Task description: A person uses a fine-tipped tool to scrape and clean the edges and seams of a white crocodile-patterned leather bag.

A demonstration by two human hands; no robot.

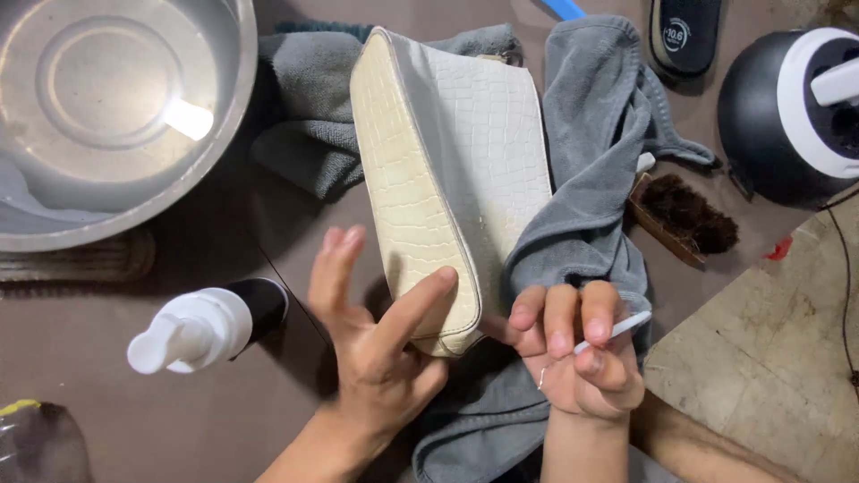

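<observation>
A cream-white crocodile-textured bag (465,170) stands on its side on a grey towel (591,206) in the middle of the view. My left hand (376,340) is at its near bottom corner, thumb pressed on the bag's cream side panel, the other fingers spread apart. My right hand (582,358) is curled at the bag's lower right edge and holds a thin white stick-like tool (617,329) between its fingers. What the tool's tip touches is hidden by the fingers.
A large metal basin (116,116) with water sits at the top left. A black bottle with a white pump top (201,326) lies near my left hand. A wooden brush with dark bristles (684,219), a black-and-white round device (796,107) and a dark insole (684,36) are on the right.
</observation>
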